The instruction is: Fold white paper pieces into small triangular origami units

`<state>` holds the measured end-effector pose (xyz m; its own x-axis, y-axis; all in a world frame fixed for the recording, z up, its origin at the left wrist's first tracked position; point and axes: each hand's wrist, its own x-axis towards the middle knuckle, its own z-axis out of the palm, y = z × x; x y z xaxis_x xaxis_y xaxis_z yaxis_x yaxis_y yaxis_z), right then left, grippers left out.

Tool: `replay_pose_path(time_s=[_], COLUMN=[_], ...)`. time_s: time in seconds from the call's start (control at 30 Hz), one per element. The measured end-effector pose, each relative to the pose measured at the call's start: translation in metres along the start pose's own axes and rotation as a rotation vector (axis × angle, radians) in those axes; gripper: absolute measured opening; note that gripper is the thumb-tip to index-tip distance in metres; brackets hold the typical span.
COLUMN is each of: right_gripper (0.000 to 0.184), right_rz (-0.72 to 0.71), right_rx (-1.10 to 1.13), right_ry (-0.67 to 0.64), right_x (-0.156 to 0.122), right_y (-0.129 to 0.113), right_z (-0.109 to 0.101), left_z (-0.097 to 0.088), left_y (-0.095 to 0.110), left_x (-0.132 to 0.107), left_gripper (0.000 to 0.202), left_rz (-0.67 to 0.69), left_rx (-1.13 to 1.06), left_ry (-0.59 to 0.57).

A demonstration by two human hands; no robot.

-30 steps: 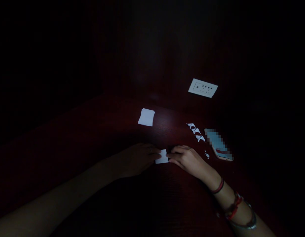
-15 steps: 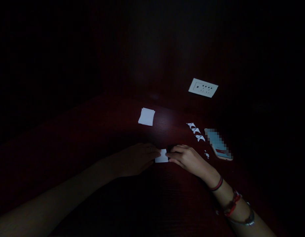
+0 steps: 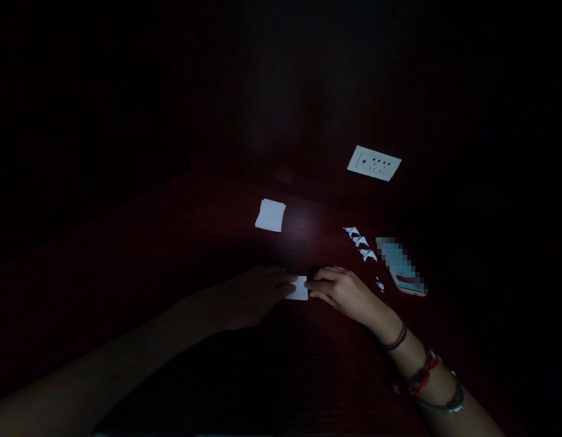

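Observation:
A small square of white paper (image 3: pixel 300 287) lies on the dark red table between my two hands. From its left side, the fingertips of my left hand (image 3: pixel 263 294) press onto it and cover part of it. My right hand (image 3: pixel 338 288) has its thumb and forefinger drawn together at the paper's right edge, the other fingers curled. Past the right hand sit three small folded paper figures (image 3: pixel 360 241), crane-like in shape, in a slanting row. The left hand is in deep shade, so its finger detail is faint.
Farther back lies a stack of white paper squares (image 3: pixel 270 215). To the right are a phone (image 3: pixel 402 266) and tiny paper scraps (image 3: pixel 380 284). A white power socket (image 3: pixel 374 163) is set in the dark wall behind the table (image 3: pixel 208 212).
The left fingers now reach slightly farther over the paper's lower left part, flatter than before. The right hand holds its place at the right edge.

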<state>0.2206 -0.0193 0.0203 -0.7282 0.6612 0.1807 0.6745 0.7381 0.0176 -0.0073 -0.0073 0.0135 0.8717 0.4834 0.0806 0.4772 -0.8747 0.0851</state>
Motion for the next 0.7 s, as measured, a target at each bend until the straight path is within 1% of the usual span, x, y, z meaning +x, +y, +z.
replay_pose_path(time_s=[0.2, 0.4, 0.47, 0.6, 0.7], right_gripper=[0.025, 0.025, 0.025, 0.024, 0.024], right_rz=[0.008, 0.001, 0.001, -0.003, -0.002], right_rx=[0.024, 0.007, 0.001, -0.013, -0.024], right_ry=[0.005, 0.017, 0.012, 0.003, 0.001], right_x=[0.0003, 0.0000, 0.0000, 0.0001, 0.0002], right_y=[-0.0007, 0.0002, 0.0006, 0.0001, -0.0006], right_z=[-0.0004, 0.0026, 0.0033, 0.0024, 0.0011], left_z=[0.0024, -0.0011, -0.0015, -0.0014, 0.0018], left_y=[0.0008, 0.0018, 0.0015, 0.0010, -0.0004], left_x=[-0.0014, 0.0008, 0.0012, 0.0013, 0.0009], left_gripper=[0.050, 0.040, 0.040, 0.041, 0.041], left_rz=[0.002, -0.038, -0.029, -0.017, -0.010], left_rx=[-0.015, -0.052, -0.051, -0.033, -0.029], left_ry=[0.015, 0.044, 0.048, 0.016, 0.035])
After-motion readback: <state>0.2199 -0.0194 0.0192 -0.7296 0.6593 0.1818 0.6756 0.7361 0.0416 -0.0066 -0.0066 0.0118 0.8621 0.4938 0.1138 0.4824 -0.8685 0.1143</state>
